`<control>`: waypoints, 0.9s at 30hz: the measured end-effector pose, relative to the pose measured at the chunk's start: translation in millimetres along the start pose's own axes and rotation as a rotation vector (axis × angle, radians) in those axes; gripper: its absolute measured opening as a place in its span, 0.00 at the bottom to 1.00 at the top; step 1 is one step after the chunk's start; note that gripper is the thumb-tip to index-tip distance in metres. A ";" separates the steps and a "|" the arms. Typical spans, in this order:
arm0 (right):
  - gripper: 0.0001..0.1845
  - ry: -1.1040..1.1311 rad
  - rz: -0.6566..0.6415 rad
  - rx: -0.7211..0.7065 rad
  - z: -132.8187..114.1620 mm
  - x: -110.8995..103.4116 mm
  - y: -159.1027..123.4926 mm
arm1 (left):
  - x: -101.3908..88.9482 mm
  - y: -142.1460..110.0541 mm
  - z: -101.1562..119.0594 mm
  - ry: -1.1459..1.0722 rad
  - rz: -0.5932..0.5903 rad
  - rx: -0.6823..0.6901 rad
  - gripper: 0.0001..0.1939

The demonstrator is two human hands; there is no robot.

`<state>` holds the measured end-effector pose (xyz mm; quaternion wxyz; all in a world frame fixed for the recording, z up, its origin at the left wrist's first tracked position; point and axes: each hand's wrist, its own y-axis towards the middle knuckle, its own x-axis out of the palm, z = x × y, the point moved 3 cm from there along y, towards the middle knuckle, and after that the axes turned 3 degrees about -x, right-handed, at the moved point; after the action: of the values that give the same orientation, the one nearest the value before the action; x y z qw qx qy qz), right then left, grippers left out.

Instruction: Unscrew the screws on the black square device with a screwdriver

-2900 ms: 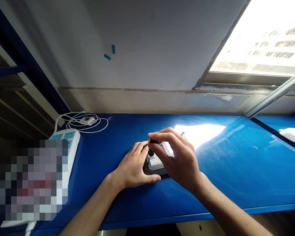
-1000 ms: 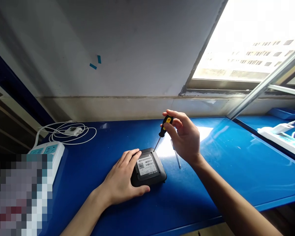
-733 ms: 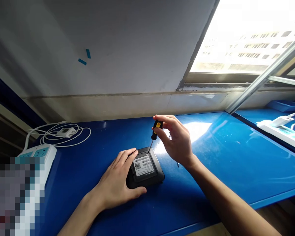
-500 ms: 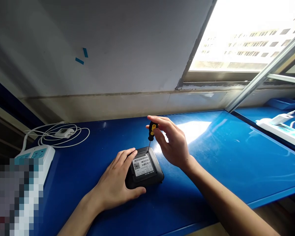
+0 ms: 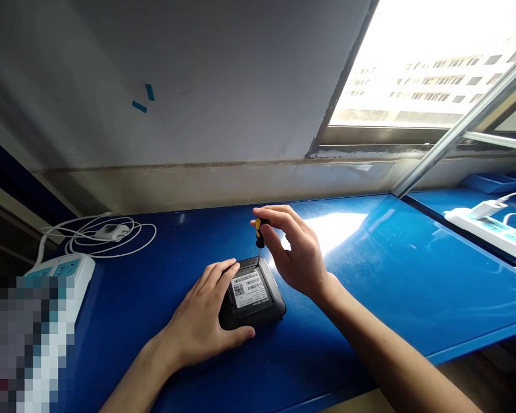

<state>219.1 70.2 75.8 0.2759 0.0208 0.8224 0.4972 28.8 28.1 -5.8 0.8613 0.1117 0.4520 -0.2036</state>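
Note:
A small black box (image 5: 264, 303) with a white barcode label on its upturned face lies on the blue table (image 5: 370, 275). My left hand (image 5: 206, 312) rests on the box's left side, fingers lying over its edge and thumb along the near edge. My right hand (image 5: 294, 252) pinches a small screwdriver (image 5: 260, 230) with a black and yellow handle. The screwdriver stands nearly upright, its tip on the far edge of the box.
A white power strip (image 5: 62, 275) lies at the left, with a coiled white cable and small adapter (image 5: 107, 232) behind it. A second white power strip (image 5: 490, 228) lies on the table at the right. A wall and a window run along the back.
My right hand brought the screwdriver down and left from above the table until its tip met the box's far edge. The left hand stayed on the box.

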 end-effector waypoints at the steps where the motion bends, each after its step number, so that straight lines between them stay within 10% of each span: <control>1: 0.14 0.004 -0.010 -0.001 -0.5 0.2 0.0 | 0.0 0.1 0.2 0.003 -0.002 0.000 0.50; 27: 0.12 -0.078 0.061 0.017 4.1 -5.8 -1.4 | 3.1 0.8 -4.1 0.006 0.020 0.007 0.48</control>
<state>226.4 71.0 75.7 0.2924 0.0676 0.8142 0.4970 27.7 29.5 -10.6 0.8614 0.1198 0.4529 -0.1963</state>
